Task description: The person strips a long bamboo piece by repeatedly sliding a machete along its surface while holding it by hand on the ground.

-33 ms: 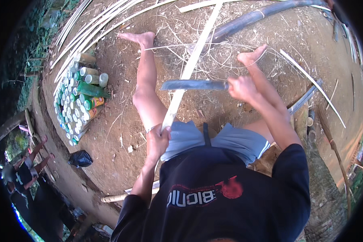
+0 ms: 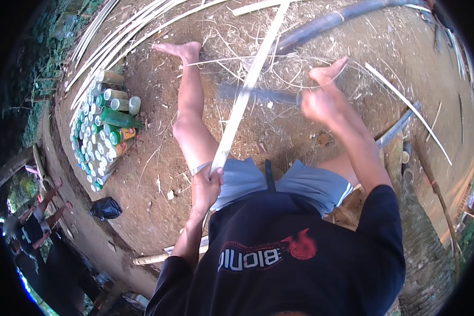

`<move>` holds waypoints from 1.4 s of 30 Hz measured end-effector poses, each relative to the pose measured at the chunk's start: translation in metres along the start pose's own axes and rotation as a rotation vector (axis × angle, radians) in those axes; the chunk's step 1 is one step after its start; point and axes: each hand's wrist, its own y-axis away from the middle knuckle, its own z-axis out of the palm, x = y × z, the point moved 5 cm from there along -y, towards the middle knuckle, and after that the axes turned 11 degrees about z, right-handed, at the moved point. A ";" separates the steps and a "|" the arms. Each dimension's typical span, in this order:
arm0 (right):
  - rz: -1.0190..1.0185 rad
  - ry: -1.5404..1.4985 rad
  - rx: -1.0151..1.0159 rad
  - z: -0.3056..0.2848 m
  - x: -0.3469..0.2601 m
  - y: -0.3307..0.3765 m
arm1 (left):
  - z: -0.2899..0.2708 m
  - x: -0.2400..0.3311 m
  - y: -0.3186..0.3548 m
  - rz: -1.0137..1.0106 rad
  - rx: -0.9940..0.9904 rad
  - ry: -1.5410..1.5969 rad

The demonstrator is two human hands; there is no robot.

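My left hand is closed round the near part of a long pale bamboo strip, which slants up and away between my spread legs. In my right hand, a machete is gripped by its handle, its dark blade pointing left across the strip. Motion smears the blade and the hand, so I cannot tell whether the blade touches the strip. Thin, curled shavings lie on the ground around the strip's far part.
Several long pale strips lie at the far left. A stack of bottles and jars stands left of my leg, with a black plastic bag nearer. A dark bamboo pole lies far right; a log lies at right. Another person sits far left.
My right hand and the machete have shifted a little farther from me along the strip, and the blade has become blurred. My left hand and the strip have hardly moved.
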 end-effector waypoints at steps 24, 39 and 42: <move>0.149 0.040 -0.076 -0.046 0.026 -0.075 | -0.036 -0.025 0.050 -0.056 0.048 -0.134; 0.853 -0.450 0.281 -0.030 0.218 -0.173 | -0.064 -0.035 0.048 -0.047 -0.145 -0.219; 0.754 -0.255 0.138 -0.058 0.169 -0.169 | -0.079 -0.047 0.072 -0.151 -0.038 -0.054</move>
